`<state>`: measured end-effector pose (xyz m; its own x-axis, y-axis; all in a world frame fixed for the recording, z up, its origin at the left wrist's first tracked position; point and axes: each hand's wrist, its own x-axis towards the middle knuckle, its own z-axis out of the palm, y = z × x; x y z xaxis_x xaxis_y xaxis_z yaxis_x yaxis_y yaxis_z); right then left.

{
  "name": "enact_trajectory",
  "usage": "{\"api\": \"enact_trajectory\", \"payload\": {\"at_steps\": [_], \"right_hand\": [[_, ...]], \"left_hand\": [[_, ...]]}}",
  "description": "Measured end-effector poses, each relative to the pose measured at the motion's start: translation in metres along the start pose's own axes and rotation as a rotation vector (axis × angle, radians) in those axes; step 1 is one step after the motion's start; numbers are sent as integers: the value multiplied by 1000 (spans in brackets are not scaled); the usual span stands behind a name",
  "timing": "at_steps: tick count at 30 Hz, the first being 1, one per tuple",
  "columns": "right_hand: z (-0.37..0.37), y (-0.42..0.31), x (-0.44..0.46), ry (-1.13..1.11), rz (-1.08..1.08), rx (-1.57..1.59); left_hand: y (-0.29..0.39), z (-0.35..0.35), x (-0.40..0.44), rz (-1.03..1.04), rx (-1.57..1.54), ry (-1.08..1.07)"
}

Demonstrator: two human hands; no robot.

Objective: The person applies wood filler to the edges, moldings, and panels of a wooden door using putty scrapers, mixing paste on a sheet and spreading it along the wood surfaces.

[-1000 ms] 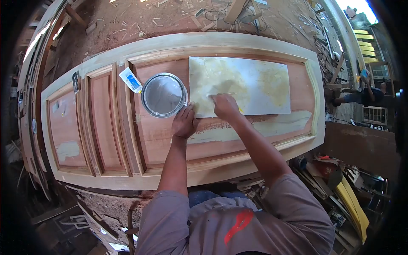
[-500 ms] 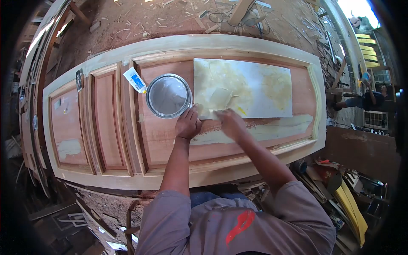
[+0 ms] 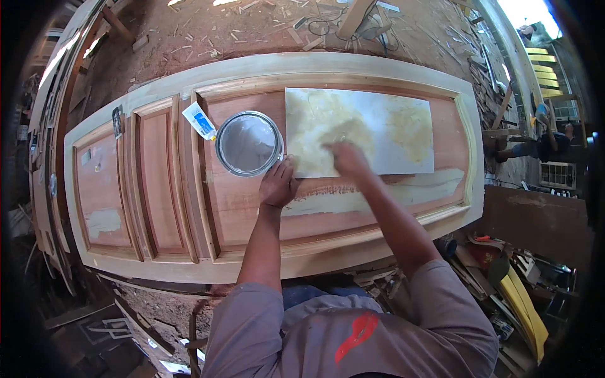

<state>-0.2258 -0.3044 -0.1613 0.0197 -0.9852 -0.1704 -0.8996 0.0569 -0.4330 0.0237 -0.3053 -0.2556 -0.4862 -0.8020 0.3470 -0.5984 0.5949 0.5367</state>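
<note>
My left hand [image 3: 279, 184] rests at the lower left corner of a white sheet [image 3: 403, 160], fingers stretched out beside the can. Over the middle of that sheet, my right hand [image 3: 351, 162] is closed and blurred by motion; what it grips cannot be made out. Yellowish-cream paste [image 3: 334, 107] is smeared across the sheet. A round metal can [image 3: 249, 143], its top grey, stands left of the sheet. Next to it lies a white and blue tube [image 3: 200, 121] with a yellow cap. All these lie on a panelled wooden door [image 3: 252, 223].
Pale filler patches [image 3: 378, 198] mark the door's panels. A small dark packet [image 3: 117, 121] lies on its left part. Wood scraps [image 3: 239, 31] litter the ground beyond. Another person [image 3: 551, 145] is at far right. Timber offcuts and a yellow piece [image 3: 523, 309] lie at lower right.
My right hand has moved up and slightly right over the sheet, and the squarish smear of paste there has changed shape. My left hand stays at the sheet's corner.
</note>
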Motion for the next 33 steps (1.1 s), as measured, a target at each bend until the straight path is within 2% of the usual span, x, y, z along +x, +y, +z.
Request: {"api": "enact_trajectory", "payload": {"at_steps": [2, 3, 6, 8, 10, 13, 16, 19, 21, 23, 25, 27, 30, 33], "right_hand": [[-21, 25, 19, 184, -6, 6], [-39, 21, 26, 89, 61, 22], [-8, 23, 10, -9, 144, -45], [15, 22, -17, -58, -58, -97], [-1, 0, -34, -99, 9, 60], [-21, 24, -17, -61, 46, 24], [-41, 50, 2, 75, 233, 24], [-20, 46, -14, 129, 189, 77], [-1, 39, -25, 35, 82, 42], [-10, 24, -27, -128, 121, 73], [-13, 26, -28, -8, 171, 160], [-29, 24, -35, 88, 323, 476], [10, 46, -56, 315, 449, 1374], [22, 53, -99, 393, 249, 1997]], "left_hand": [[1, -5, 0, 18, -12, 5], [1, -5, -2, 21, -13, 10], [2, -3, 0, 31, -20, 22], [0, -2, -1, 33, -24, 12], [0, -1, -1, 23, -15, 9], [-1, 0, 2, 35, 1, 14], [0, -3, 0, 28, 2, 20], [2, -1, 1, 22, -8, 25], [1, -1, 2, 17, -3, 33], [3, 1, 2, 23, -10, 41], [4, 7, 2, 42, -16, 62], [9, 5, 5, 77, -32, 55], [5, 8, 2, 118, 34, 31], [5, 11, 3, 158, 63, 22]]}}
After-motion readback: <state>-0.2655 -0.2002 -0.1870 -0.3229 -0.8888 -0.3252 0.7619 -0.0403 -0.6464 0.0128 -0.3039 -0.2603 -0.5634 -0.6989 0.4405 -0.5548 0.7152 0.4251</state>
